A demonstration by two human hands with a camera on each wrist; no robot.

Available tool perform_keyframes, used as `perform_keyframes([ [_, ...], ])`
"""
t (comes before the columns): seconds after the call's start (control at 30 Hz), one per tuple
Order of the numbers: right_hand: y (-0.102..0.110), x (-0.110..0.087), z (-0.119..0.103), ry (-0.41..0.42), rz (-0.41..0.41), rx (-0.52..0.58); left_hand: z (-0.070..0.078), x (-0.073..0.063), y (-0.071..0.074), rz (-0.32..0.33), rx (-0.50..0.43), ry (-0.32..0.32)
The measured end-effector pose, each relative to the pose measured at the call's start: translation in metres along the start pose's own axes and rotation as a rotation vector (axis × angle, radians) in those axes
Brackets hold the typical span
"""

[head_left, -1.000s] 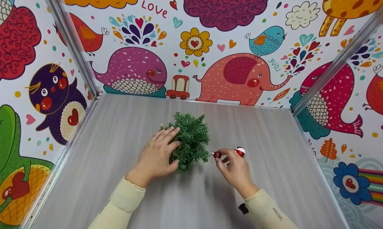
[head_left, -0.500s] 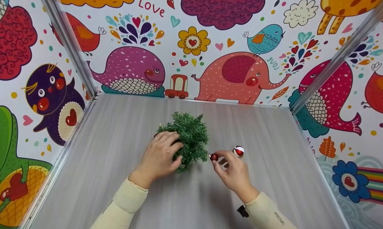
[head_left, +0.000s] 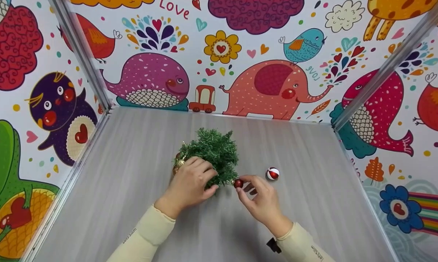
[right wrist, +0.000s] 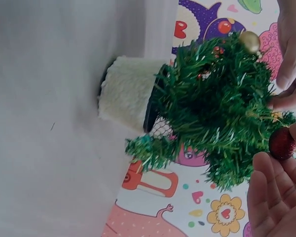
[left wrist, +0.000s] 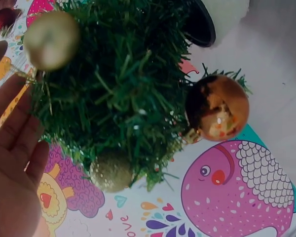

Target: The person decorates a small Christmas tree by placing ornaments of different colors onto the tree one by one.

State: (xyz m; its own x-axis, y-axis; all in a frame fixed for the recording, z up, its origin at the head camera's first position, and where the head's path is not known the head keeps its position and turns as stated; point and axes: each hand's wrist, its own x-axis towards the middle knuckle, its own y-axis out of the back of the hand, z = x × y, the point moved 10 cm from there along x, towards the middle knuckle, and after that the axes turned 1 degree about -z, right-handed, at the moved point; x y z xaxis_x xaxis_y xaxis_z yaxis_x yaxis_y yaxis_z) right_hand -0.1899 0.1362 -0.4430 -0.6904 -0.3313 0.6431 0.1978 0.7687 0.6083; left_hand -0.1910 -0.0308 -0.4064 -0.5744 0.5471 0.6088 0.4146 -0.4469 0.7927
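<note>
Right grip (head_left: 261,199) pinches red bauble (head_left: 238,183); relaxed left grip (head_left: 190,182) touches tree (head_left: 217,149); slack pinch risks drop toward near edge of counter (head_left: 211,234).

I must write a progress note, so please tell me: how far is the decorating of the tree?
Looks done: a gold bauble and a copper bauble hang on the green tree. In hand: the right hand holds a dark red bauble at the tree's edge, near the left hand. Left: probably the red-and-white ball, lying on the table.
</note>
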Motion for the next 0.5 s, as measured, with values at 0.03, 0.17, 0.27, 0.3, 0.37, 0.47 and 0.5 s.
perform_keyframes([
  [0.03,-0.001,0.001,-0.002,0.002,-0.003,0.010,0.001,0.000,-0.001,-0.003,-0.002,-0.002],
  [0.17,-0.006,0.003,-0.006,-0.018,-0.017,0.055,0.004,0.002,-0.005,-0.014,-0.014,-0.009],
  [0.27,-0.009,0.004,-0.007,-0.047,-0.030,0.101,0.005,0.003,-0.008,-0.020,-0.011,-0.009],
  [0.3,-0.010,0.005,-0.008,-0.058,-0.035,0.118,0.006,0.003,-0.009,-0.020,-0.009,-0.009],
  [0.37,-0.012,0.005,-0.008,-0.069,-0.040,0.156,0.006,0.004,-0.010,-0.015,-0.006,-0.008],
  [0.47,-0.015,0.006,-0.008,-0.075,-0.043,0.186,0.006,0.003,-0.010,-0.005,-0.013,-0.007],
  [0.5,-0.015,0.006,-0.008,-0.077,-0.043,0.190,0.006,0.002,-0.010,-0.002,-0.017,-0.009],
])
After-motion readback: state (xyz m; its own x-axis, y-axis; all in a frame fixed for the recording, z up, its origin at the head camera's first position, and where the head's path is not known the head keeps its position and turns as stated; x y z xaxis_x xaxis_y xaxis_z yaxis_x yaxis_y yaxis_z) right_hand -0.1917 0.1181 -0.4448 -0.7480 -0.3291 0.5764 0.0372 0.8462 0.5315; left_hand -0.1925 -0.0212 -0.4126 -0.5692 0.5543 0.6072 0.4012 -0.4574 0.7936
